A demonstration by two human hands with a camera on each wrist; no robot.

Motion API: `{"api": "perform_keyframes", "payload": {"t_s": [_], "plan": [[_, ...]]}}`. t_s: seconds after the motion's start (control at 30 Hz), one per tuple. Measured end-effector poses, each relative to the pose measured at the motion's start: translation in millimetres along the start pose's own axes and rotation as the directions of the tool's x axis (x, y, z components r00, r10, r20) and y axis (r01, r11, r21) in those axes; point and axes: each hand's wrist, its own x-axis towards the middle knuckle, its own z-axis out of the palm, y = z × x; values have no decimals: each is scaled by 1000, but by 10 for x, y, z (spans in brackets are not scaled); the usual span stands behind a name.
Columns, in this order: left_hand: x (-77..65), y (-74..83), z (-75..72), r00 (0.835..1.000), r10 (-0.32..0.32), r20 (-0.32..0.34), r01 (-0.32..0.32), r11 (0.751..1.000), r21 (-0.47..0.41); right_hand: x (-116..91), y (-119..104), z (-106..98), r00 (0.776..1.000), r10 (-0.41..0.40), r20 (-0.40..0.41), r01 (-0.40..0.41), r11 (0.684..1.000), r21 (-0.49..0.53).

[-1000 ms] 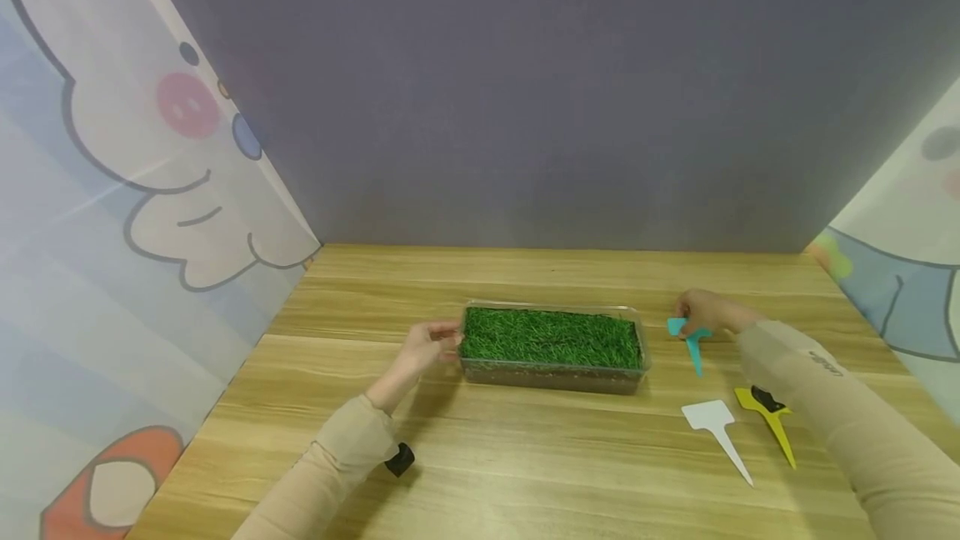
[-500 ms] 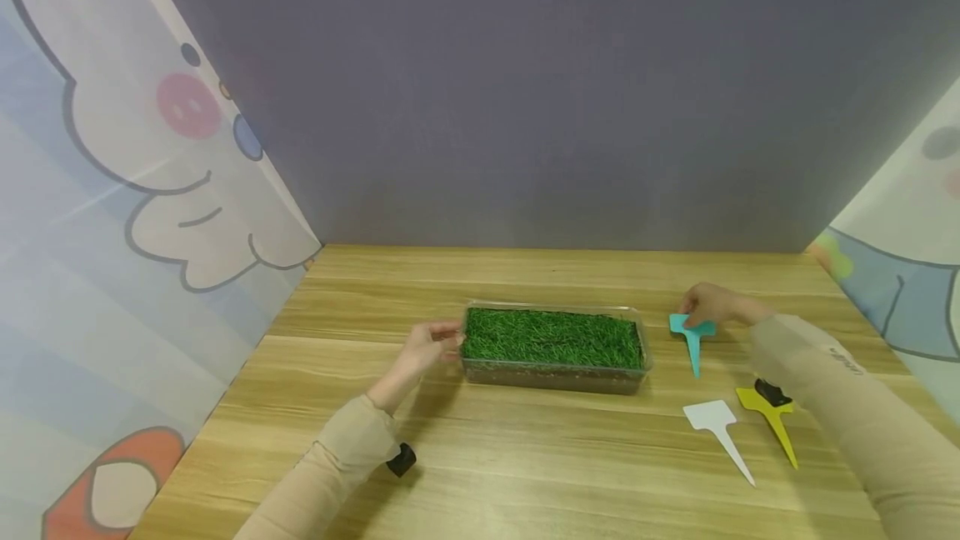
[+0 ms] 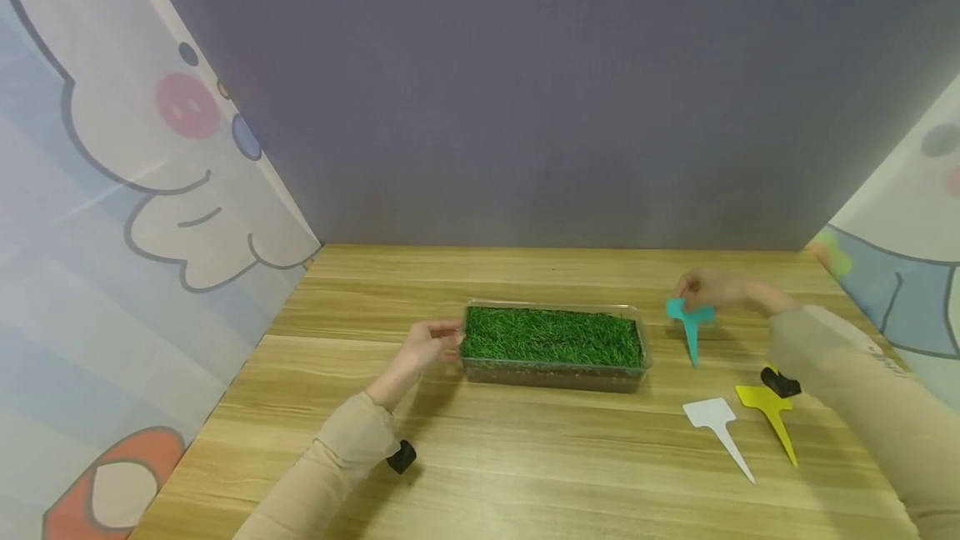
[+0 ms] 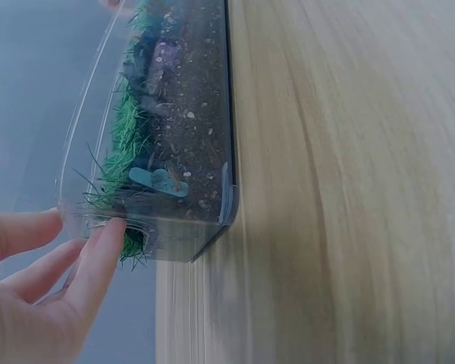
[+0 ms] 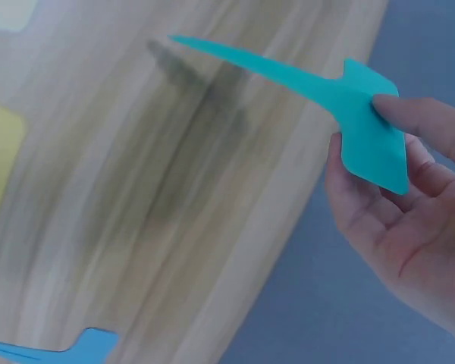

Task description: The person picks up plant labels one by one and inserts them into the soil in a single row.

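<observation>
My right hand (image 3: 711, 287) pinches a teal T-shaped plant label (image 5: 371, 125) by its wide head, thumb on its face and fingers behind. The label's pointed stem (image 3: 692, 344) hangs toward the front in the head view. In the right wrist view its shadow lies on the tabletop apart from it. My left hand (image 3: 420, 352) rests at the left end of a clear rectangular planter box (image 3: 551, 377), nearly straight fingertips touching its end near the rim. Dark soil (image 4: 193, 98) fills the box below dense green grass (image 3: 551, 337).
Right of the box, a white plant label (image 3: 712, 417) and a yellow one (image 3: 768, 402) lie on the wooden table (image 3: 540, 448). A blue label (image 5: 95, 346) shows low in the right wrist view. A grey wall (image 3: 555, 107) stands behind the table.
My right hand has taken the teal label and raised it off the table, moving slightly toward the back. My left hand and the planter box have stayed in place.
</observation>
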Motion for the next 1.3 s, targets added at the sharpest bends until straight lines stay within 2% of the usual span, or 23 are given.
{"api": "perform_keyframes", "payload": {"t_s": [0.23, 0.57, 0.8, 1.07, 1.3], "plan": [[4, 10, -33, 999, -46, 16, 47, 998, -47, -15, -195, -57, 996, -57, -74, 57, 998, 2], [1, 27, -53, 997, -61, 43, 63, 996, -66, -80, -509, -106, 974, -141, -180, 123, 987, -106], [4, 38, -47, 997, -64, 41, 67, 995, -71, -80, -692, -124, 961, -194, -199, 169, 976, -136], [4, 38, -44, 997, -67, 40, 70, 995, -77, -69, -877, -171, 959, -183, -218, 153, 977, -148], [8, 35, -36, 997, -74, 31, 76, 994, -78, -29, -1061, -174, 956, -209, -207, 180, 972, -151]]}}
